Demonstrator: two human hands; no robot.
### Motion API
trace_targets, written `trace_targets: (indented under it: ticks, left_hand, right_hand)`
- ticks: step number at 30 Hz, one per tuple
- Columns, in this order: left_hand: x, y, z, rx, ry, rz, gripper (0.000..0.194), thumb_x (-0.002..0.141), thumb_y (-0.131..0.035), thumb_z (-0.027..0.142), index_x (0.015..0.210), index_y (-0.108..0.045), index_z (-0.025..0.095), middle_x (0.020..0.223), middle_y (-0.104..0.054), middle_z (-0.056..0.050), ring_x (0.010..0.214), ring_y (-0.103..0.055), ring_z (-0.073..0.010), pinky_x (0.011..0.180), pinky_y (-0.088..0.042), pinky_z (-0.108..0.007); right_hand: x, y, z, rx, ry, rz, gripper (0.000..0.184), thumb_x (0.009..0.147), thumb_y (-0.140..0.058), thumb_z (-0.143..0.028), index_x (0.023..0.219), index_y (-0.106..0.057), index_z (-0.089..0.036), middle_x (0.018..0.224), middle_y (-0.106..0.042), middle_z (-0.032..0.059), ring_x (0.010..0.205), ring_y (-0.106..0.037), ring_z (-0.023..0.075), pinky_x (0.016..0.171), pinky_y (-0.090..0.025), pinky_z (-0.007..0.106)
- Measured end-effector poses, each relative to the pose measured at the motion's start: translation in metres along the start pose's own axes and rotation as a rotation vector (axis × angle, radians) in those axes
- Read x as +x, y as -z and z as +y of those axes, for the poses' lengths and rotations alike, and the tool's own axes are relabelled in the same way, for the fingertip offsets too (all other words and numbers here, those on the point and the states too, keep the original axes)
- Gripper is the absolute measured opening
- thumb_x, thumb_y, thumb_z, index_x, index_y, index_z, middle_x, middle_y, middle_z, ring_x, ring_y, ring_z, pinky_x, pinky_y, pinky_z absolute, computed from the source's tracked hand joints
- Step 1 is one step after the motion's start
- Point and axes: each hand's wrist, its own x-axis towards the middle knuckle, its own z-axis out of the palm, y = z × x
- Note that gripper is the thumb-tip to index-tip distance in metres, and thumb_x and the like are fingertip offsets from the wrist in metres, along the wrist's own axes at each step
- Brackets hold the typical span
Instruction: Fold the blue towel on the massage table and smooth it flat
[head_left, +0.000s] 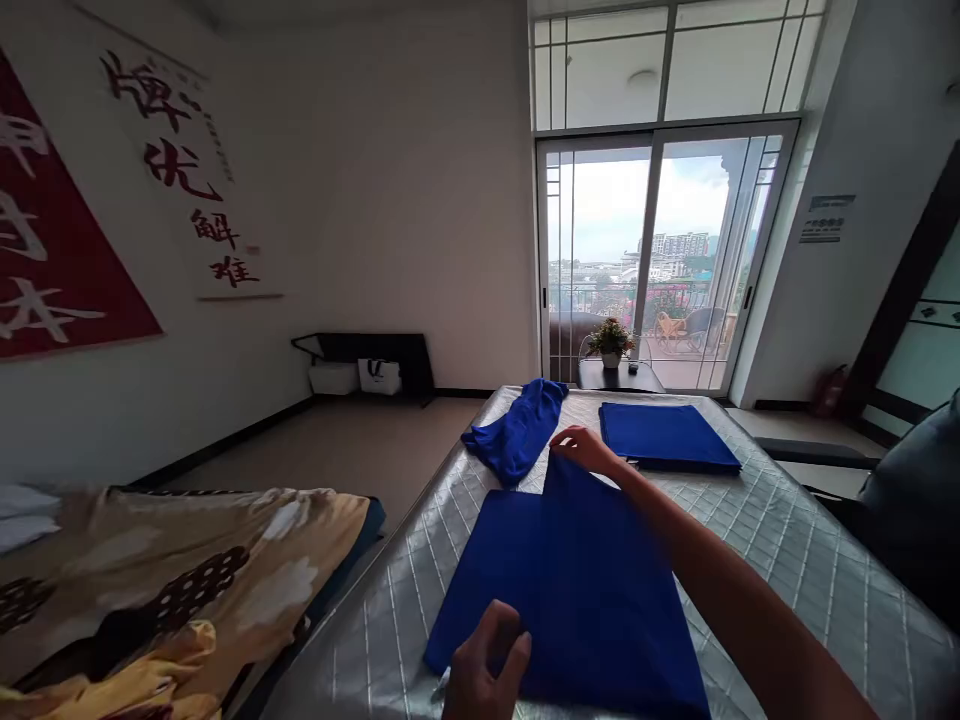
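Overall, the room contains a quilted silver mattress cover [810, 560] extending from the wearer toward a glazed balcony door [667, 260], with a floral quilt [172, 570] lying to its left. A large blue cloth [570, 590] lies on the cover directly before the person, its upper part narrowing to a corner.

The right arm [735, 590] reaches diagonally across the cover from the lower right, with the right hand [585, 450] at that upper corner. Its fingers [570, 438] are close together and curve over the corner; a firm pinch cannot be confirmed. The left hand [487, 665] sits low at the near part of the cloth, its fingers [510, 650] curled and partly out of clear view, so any grip there cannot be determined.

Beyond the right hand, a folded blue cloth [667, 437] lies flat on the cover, and a crumpled blue cloth [517, 432] lies to its left. Against the far wall, a white bag [379, 377] stands beside a white box [334, 378]; their contents cannot be seen. A potted plant [611, 342] stands on a dark table [619, 376] by the door.
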Motion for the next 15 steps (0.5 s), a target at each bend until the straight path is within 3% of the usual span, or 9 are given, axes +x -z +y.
trace_targets:
  ticks: [3,8,11,15]
  left_hand:
    - [0.004,0.037,-0.017,0.122,0.024,0.119,0.037,0.080,-0.056,0.062,0.073,-0.055,0.026,0.067,-0.054,0.003,0.067,-0.056,-0.0187,0.065,-0.047,-0.028]
    - [0.012,0.074,-0.047,0.473,0.086,0.154,0.020,0.081,-0.052,0.044,0.073,-0.059,0.027,0.073,-0.068,-0.002,0.077,-0.066,-0.0267,0.075,-0.051,-0.036]
    - [0.015,0.083,-0.065,0.682,0.076,0.172,0.020,0.082,-0.050,0.039,0.073,-0.062,0.026,0.081,-0.072,-0.006,0.086,-0.067,-0.0307,0.081,-0.051,-0.042]
    - [0.017,0.088,-0.092,0.805,0.022,0.171,0.024,0.084,-0.051,0.040,0.073,-0.066,0.025,0.087,-0.073,-0.008,0.085,-0.068,-0.0301,0.079,-0.052,-0.042]
  right_hand:
    - [0.025,-0.055,-0.011,-0.096,0.045,-0.018,0.020,0.087,-0.066,-0.024,0.102,-0.079,-0.022,0.111,-0.076,0.0059,0.097,-0.068,0.0210,0.094,-0.050,0.033]
    - [0.047,-0.127,-0.015,-0.257,0.045,-0.118,0.019,0.086,-0.066,-0.018,0.096,-0.079,-0.027,0.103,-0.078,0.0019,0.100,-0.068,0.0232,0.094,-0.048,0.034]
    - [0.049,-0.152,-0.009,-0.339,0.018,-0.165,0.020,0.085,-0.066,-0.017,0.095,-0.079,-0.029,0.105,-0.078,0.0006,0.103,-0.067,0.0231,0.093,-0.047,0.032]
    - [0.048,-0.169,0.000,-0.414,-0.010,-0.211,0.020,0.088,-0.064,-0.019,0.101,-0.078,-0.027,0.110,-0.077,0.0029,0.108,-0.066,0.0232,0.092,-0.046,0.031]
